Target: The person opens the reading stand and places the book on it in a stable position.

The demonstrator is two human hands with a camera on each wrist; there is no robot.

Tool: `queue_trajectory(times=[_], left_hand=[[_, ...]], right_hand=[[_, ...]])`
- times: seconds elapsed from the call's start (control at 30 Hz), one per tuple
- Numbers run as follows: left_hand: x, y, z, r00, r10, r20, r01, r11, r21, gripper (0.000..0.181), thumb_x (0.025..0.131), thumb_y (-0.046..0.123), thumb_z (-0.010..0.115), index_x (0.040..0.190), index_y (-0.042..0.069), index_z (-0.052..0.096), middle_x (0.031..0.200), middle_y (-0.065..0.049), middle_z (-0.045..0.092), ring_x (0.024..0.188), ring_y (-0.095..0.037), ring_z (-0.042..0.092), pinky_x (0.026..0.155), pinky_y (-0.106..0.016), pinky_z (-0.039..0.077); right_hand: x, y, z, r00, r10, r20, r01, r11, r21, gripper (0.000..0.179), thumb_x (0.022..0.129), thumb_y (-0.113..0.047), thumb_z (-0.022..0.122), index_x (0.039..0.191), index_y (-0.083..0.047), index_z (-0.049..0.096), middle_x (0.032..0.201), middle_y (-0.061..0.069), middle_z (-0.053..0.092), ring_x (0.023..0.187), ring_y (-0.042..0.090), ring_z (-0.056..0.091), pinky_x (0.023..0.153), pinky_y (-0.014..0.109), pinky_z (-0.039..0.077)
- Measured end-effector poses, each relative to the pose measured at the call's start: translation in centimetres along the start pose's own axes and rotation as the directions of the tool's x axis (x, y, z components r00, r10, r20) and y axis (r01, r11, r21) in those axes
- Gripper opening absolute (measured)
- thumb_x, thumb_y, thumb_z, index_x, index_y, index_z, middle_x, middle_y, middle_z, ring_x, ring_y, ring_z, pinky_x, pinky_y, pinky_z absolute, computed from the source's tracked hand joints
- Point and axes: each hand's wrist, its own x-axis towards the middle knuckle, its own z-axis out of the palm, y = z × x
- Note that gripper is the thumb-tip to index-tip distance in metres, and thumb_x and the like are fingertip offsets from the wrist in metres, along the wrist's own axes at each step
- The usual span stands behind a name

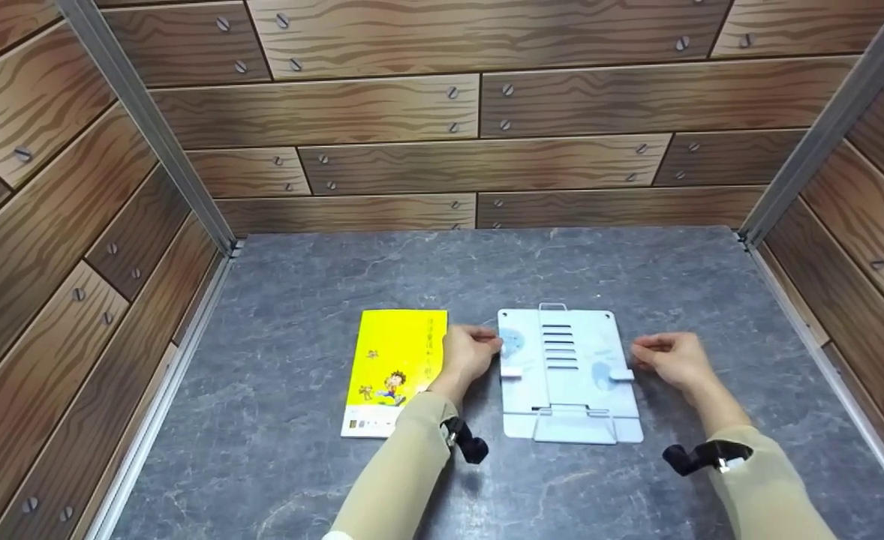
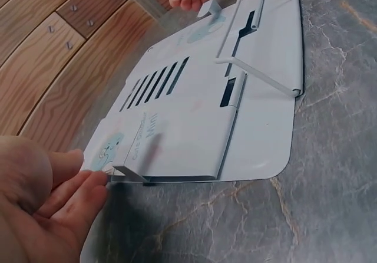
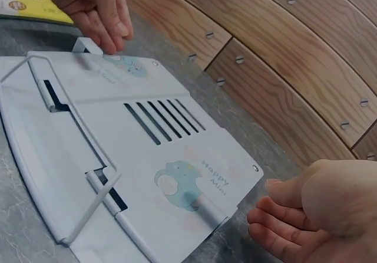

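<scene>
A white metal book stand (image 1: 524, 394) lies folded flat on the table, with slots down its middle and blue animal prints. Its wire support (image 1: 553, 305) pokes out at the far edge, and a wire ledge (image 2: 265, 77) crosses the near end. Small clips stick up at both sides, the left clip (image 2: 131, 173) and the right clip (image 1: 622, 375). My left hand (image 1: 466, 354) is at the stand's left edge, fingertips by the clip, fingers loosely bent; contact is unclear. Just off the right edge is my right hand (image 1: 675, 361), relaxed, holding nothing.
A yellow book (image 1: 393, 337) with a cartoon child on its cover lies left of the stand, partly under my left wrist. The grey marbled table (image 1: 277, 375) is enclosed by wood-patterned walls (image 1: 382, 112) with metal corner rails (image 1: 149, 120).
</scene>
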Motion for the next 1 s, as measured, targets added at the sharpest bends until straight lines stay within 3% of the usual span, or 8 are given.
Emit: queue_trajectory(times=[0.23, 0.43, 0.67, 1.0], left_hand=[[0.2, -0.2, 0.3, 1.000, -0.007, -0.007, 0.007, 1.000, 0.019, 0.014, 0.091, 0.007, 0.083, 0.104, 0.002, 0.083, 0.090, -0.002, 0.077, 0.087, -0.014, 0.072, 0.078, -0.026, 0.061], [0.4, -0.4, 0.5, 0.999, -0.054, 0.002, 0.054, 0.998, -0.017, 0.014, 0.091, 0.005, 0.083, 0.105, 0.002, 0.083, 0.091, -0.004, 0.077, 0.087, -0.015, 0.072, 0.076, -0.026, 0.061], [0.5, -0.5, 0.7, 0.999, -0.047, 0.008, 0.047, 0.999, 0.006, 0.016, 0.088, 0.003, 0.084, 0.104, 0.002, 0.083, 0.092, -0.003, 0.078, 0.091, -0.015, 0.073, 0.077, -0.026, 0.061], [0.8, -0.6, 1.0, 0.998, -0.058, 0.013, 0.058, 0.997, 0.047, 0.019, 0.087, 0.001, 0.083, 0.106, 0.004, 0.084, 0.092, 0.000, 0.078, 0.095, -0.014, 0.071, 0.081, -0.025, 0.060]], right_hand=[[0.4, 0.5, 0.5, 0.999, 0.049, 0.016, -0.049, 0.999, 0.008, 0.034, 0.103, -0.002, 0.067, 0.125, 0.023, 0.062, 0.113, 0.027, 0.073, 0.086, 0.013, 0.072, 0.077, 0.026, 0.063], [0.7, 0.6, 0.7, 0.994, 0.095, 0.047, -0.096, 0.995, 0.019, 0.035, 0.104, -0.002, 0.066, 0.127, 0.023, 0.060, 0.117, 0.028, 0.071, 0.087, 0.014, 0.072, 0.077, 0.027, 0.063], [1.0, 0.6, 0.8, 0.987, 0.145, 0.073, -0.149, 0.987, 0.053, 0.036, 0.104, -0.001, 0.064, 0.130, 0.023, 0.058, 0.115, 0.025, 0.071, 0.087, 0.012, 0.071, 0.079, 0.028, 0.063], [1.3, 0.2, 1.1, 0.981, 0.185, 0.060, -0.185, 0.983, -0.001, 0.032, 0.102, 0.000, 0.065, 0.126, 0.021, 0.062, 0.103, 0.017, 0.073, 0.081, 0.011, 0.068, 0.072, 0.025, 0.062]])
